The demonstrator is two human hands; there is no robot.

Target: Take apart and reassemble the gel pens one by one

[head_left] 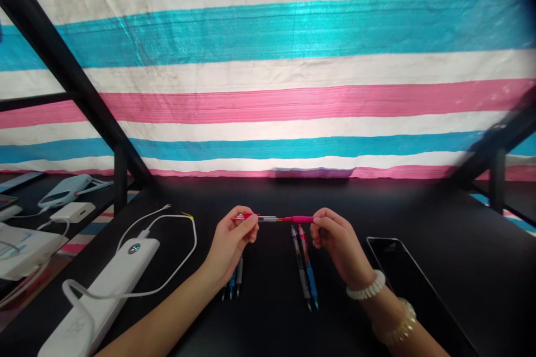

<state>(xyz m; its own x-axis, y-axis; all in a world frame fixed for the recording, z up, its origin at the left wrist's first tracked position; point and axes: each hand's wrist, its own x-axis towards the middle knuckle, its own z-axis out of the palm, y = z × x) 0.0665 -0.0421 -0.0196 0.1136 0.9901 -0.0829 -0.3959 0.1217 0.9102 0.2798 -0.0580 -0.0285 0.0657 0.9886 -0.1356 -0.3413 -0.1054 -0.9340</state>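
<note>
My left hand (pixel 228 242) pinches the red upper barrel (pixel 247 216) of a pen. Pinched by its outer end in my right hand (pixel 338 237) is the pink grip section (pixel 299 220) of that pen. Between the two parts a clear refill (pixel 270 218) shows, level above the black table. Just left of my right hand lie a grey pen (pixel 300 270) and a blue pen with a pink top (pixel 309 270), side by side. Below my left hand are several more pens (pixel 239 274), grey and blue, their upper ends hidden by the hand.
A white power bank (pixel 109 284) with a looping white cable (pixel 195 240) lies on the left. At the right is a dark phone (pixel 419 284), partly behind my right forearm. Black frame bars (pixel 79 89) slope up on both sides, before a striped sheet (pixel 293 72).
</note>
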